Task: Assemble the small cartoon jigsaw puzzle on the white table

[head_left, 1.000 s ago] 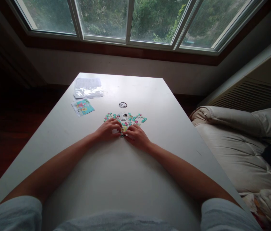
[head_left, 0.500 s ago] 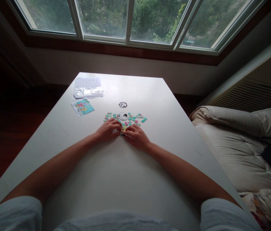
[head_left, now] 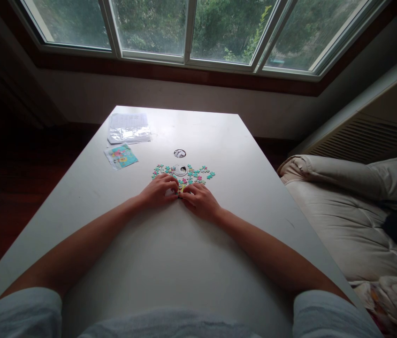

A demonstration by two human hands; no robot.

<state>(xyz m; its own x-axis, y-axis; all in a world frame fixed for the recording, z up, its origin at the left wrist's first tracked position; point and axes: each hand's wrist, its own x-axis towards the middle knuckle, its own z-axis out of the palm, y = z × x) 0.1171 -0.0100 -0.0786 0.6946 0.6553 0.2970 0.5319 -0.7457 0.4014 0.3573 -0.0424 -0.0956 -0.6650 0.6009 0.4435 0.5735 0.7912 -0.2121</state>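
Note:
My left hand (head_left: 159, 189) and my right hand (head_left: 200, 200) rest side by side on the white table (head_left: 170, 253), fingertips meeting over a small joined patch of puzzle pieces (head_left: 182, 188) with yellow in it. Both hands have curled fingers pinching or pressing that patch. Just beyond the fingers lie several loose teal and pink puzzle pieces (head_left: 198, 173), spread around a small round white dish (head_left: 180, 170).
A round hole or cap (head_left: 179, 153) sits farther back on the table. A colourful picture card (head_left: 121, 156) and a clear plastic bag (head_left: 128, 127) lie at the back left. A cream sofa cushion (head_left: 346, 206) stands to the right of the table. Windows are ahead.
Hardly anything has moved. My right hand has shifted a touch toward the left hand, closing the gap over the joined pieces.

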